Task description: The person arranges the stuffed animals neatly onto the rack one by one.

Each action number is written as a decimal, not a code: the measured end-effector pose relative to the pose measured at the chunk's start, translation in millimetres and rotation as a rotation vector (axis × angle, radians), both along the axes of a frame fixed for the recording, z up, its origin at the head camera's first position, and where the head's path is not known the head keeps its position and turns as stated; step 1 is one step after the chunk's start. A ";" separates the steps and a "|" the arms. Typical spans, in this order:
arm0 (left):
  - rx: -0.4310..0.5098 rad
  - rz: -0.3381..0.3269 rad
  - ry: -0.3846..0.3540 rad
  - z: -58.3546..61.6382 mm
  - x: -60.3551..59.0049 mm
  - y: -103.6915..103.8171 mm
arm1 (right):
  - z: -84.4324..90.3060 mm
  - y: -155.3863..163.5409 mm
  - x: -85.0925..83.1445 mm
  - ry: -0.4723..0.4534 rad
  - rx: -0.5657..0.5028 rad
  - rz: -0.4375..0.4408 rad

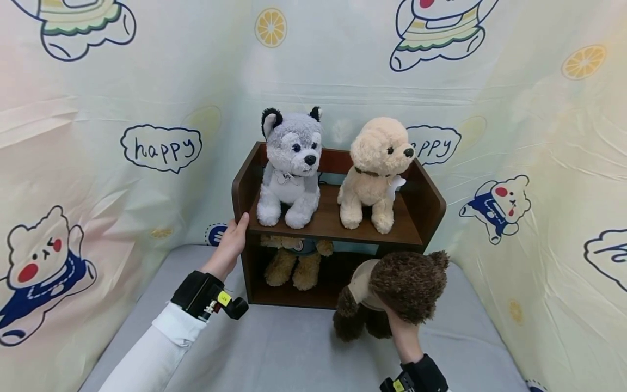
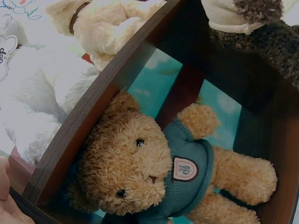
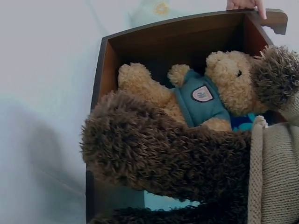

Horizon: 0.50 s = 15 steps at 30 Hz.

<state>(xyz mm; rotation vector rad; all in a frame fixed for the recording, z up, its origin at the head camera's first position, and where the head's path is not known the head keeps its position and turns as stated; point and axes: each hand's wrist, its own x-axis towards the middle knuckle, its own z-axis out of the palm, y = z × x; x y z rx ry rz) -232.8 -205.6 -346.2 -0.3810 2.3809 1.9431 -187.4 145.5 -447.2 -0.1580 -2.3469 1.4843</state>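
Note:
My left hand [image 1: 229, 247] grips the left side panel of a dark brown two-tier wooden shelf [image 1: 338, 234]. A dark brown teddy bear [image 1: 409, 283] in a beige knit top is held by my right hand [image 1: 404, 329] from behind, before the right half of the lower tier; its body hides most of those fingers. Inside the lower tier sits a tan teddy bear [image 2: 135, 158] in a teal sweater, at the left. On the upper tier sit a grey husky plush [image 1: 291, 169] at left and a cream dog plush [image 1: 374, 174] at right.
The shelf stands on a grey cloth surface [image 1: 289, 348]. Behind and beside it hangs a pale printed curtain [image 1: 161, 81] with cartoon bears and orange slices. The upper board [image 1: 328, 231] overhangs the lower tier and hides the tan bear's head in the head view.

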 end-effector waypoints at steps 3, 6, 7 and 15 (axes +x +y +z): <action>0.006 0.002 0.020 0.2 0.0 0.7 | -4.0 -3.6 -1.9 0.012 0.018 -0.008; 0.004 0.007 0.031 0.6 -0.3 1.0 | -6.9 -6.8 -4.3 -0.013 0.004 -0.010; 0.003 0.009 0.032 0.7 -0.3 0.9 | -8.0 -7.8 -5.6 -0.025 -0.013 -0.016; 0.001 0.010 0.019 0.1 0.4 0.5 | -17.1 -15.2 -15.9 -0.100 -0.199 0.037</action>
